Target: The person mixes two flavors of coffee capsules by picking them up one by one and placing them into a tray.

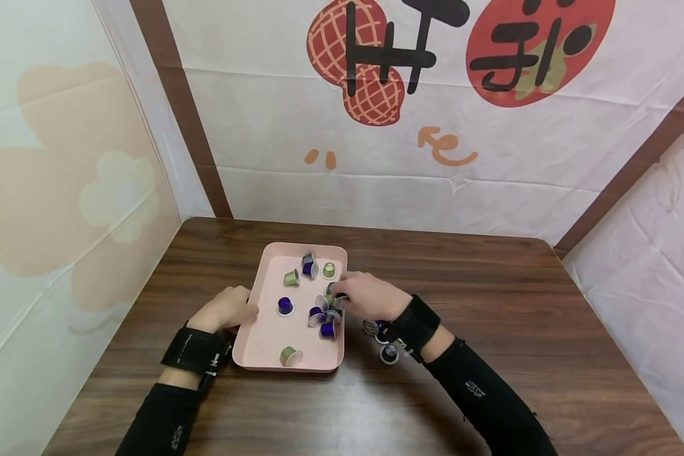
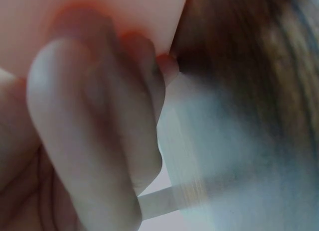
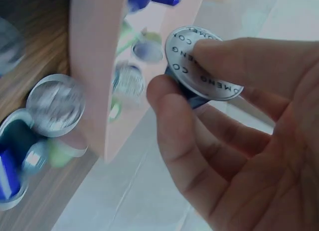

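Observation:
My left hand point(image 1: 228, 309) grips the left rim of a pink tray point(image 1: 265, 339). Its fingers point(image 2: 94, 126) reach beneath the tray in the left wrist view. Over the tray's right edge, my right hand point(image 1: 373, 296) pinches a dark coffee capsule point(image 3: 185, 69) between thumb and finger, its printed foil lid turned to the right wrist camera. Several more capsules lie in the tray, among them a purple capsule point(image 1: 285, 306) in the middle and a green capsule point(image 1: 291, 356) near the front. A cluster of capsules sits by the right wall, partly hidden by the hand.
On the wooden table point(image 1: 490, 316), right of the tray, a few capsules point(image 1: 389, 354) lie partly behind my right wrist. A printed white cloth point(image 1: 342, 196) hangs behind the table, and more cloth hangs at both sides.

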Available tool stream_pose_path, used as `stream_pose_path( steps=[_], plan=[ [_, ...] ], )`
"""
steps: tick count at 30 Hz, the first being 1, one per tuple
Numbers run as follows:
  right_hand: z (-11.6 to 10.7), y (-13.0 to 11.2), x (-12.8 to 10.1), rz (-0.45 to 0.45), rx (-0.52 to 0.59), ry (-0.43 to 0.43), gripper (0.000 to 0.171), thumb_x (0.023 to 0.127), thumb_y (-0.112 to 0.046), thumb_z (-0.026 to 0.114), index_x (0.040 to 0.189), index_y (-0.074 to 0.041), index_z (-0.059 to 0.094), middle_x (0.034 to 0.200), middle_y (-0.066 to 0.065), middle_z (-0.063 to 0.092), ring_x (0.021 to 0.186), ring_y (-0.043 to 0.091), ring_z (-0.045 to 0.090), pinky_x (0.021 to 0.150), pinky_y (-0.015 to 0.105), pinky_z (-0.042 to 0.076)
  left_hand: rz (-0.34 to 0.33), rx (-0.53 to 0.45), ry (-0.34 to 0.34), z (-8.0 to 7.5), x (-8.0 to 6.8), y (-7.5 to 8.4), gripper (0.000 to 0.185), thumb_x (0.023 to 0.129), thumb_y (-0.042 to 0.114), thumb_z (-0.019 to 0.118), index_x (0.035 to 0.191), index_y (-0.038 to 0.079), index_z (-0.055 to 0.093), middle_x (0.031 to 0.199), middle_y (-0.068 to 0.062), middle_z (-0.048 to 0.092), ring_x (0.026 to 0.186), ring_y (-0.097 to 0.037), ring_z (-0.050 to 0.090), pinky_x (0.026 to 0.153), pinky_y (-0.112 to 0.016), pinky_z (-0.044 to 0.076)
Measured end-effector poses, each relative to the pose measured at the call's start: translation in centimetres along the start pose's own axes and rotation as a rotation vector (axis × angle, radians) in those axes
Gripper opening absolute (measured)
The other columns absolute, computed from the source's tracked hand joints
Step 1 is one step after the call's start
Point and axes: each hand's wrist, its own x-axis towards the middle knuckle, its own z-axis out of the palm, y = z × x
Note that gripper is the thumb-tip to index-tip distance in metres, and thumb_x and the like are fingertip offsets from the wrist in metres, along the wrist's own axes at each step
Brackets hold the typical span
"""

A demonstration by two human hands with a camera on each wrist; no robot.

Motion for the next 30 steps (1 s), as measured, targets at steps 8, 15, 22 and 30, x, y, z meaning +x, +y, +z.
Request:
stream_pose_path(
  steps=[8,15,22,30],
  plan=[
    [-0.1,-2.4,3.6,-0.036,-0.011,-0.067,0.021,0.092,-0.014,0.060,0.110,-0.008,0.067,0.102,0.003,0.061,0.087,0.009,0.056,0.074,0.020,0.047,-0.008,-0.027,-0.011,0.1,-0.1,-0.1,0.017,0.083,0.008,0.051,0.090,-0.002,0.063,0.073,-0.009,0.060,0.057,-0.018,0.060,0.049,-0.031,0.051],
    [0.6,-3.2,5.7,-0.026,-0.015,-0.095,0.022,0.092,-0.014,0.059,0.112,-0.009,0.067,0.104,0.004,0.060,0.089,0.009,0.053,0.077,0.018,0.045,-0.021,-0.015,-0.007,0.0,-0.1,-0.2,0.019,0.084,0.009,0.052,0.093,-0.003,0.063,0.072,-0.009,0.060,0.056,-0.018,0.060,0.049,-0.031,0.051],
    [1.0,-2.9,5.7,-0.013,-0.019,-0.069,0.028,0.091,-0.015,0.061,0.117,-0.009,0.064,0.112,0.009,0.058,0.088,0.012,0.054,0.076,0.021,0.046,-0.017,-0.028,-0.012,0.4,0.2,-0.2,0.020,0.084,0.009,0.051,0.094,-0.003,0.063,0.071,-0.009,0.060,0.057,-0.018,0.061,0.049,-0.032,0.051],
    [0.6,-1.8,3.9,0.024,0.014,-0.050,0.025,0.091,-0.015,0.059,0.114,-0.008,0.065,0.110,0.010,0.059,0.077,0.011,0.053,0.069,0.022,0.046,-0.008,-0.006,0.006,0.1,0.1,-0.2,0.017,0.083,0.008,0.052,0.091,-0.003,0.063,0.072,-0.009,0.060,0.056,-0.018,0.060,0.048,-0.031,0.051]
  ],
)
